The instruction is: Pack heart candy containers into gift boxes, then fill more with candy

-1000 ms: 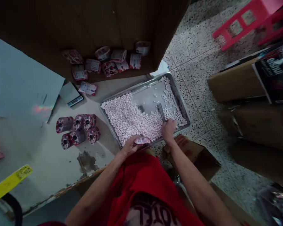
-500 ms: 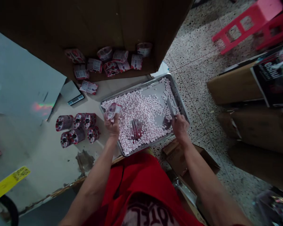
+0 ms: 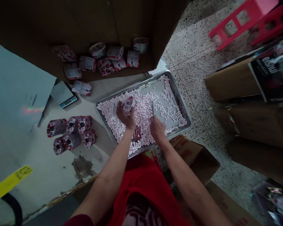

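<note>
A metal tray (image 3: 184, 110) sits at the table's corner, covered with several small pink-white candies (image 3: 141, 116). My left hand (image 3: 124, 115) is over the middle of the tray, fingers closed round a small red-and-white pouch (image 3: 129, 104) with its mouth up. My right hand (image 3: 157, 128) is just to its right, closed on a small metal scoop (image 3: 153, 108) whose blade points toward the pouch. Another red pouch (image 3: 137, 134) lies flat on the candies between my forearms.
Several filled pouches (image 3: 70, 131) lie on the table left of the tray. A small scale (image 3: 63, 95) and more pouches (image 3: 103, 61) sit by a big cardboard box (image 3: 85, 28). Cartons (image 3: 231, 81) and a red stool (image 3: 240, 22) stand on the floor.
My left hand carried the pouch from the tray's left edge to its middle. My right hand brought the scoop from the tray's right side leftward, close to the pouch.
</note>
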`<state>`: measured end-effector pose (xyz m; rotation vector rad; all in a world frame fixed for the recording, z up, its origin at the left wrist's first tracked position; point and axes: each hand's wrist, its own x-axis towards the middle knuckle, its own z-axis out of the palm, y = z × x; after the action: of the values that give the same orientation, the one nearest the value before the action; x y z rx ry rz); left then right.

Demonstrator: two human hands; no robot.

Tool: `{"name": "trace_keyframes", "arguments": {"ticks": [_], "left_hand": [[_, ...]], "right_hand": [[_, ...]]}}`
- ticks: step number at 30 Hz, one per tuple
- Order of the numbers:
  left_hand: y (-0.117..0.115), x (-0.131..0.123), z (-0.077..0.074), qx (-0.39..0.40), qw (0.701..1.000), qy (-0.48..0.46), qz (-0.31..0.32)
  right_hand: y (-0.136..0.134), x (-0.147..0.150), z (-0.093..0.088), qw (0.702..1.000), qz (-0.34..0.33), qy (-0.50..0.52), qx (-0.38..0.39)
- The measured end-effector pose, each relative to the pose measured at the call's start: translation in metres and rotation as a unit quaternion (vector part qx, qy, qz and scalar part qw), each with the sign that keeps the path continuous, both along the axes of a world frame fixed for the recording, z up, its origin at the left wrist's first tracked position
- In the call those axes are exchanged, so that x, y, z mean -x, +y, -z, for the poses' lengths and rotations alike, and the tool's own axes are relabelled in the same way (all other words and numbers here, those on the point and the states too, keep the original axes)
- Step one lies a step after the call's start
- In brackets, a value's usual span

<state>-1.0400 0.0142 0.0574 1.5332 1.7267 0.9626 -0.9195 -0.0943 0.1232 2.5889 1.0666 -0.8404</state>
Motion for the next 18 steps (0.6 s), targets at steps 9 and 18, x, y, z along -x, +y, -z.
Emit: {"name": "trace_keyframes", "arguments": {"ticks": [9, 18], "left_hand": [[-0.025, -0.009, -0.028, 0.135, 0.972, -0.180, 0.071], [0.049, 0.076, -0.077, 0.361, 0.890, -0.267, -0.073]], "right_hand": [[0.007, 0.025, 0.016, 0.964, 0.057, 0.196, -0.169], [-0.019, 0.020, -0.048, 0.847, 0.125, 0.480, -0.190]]}}
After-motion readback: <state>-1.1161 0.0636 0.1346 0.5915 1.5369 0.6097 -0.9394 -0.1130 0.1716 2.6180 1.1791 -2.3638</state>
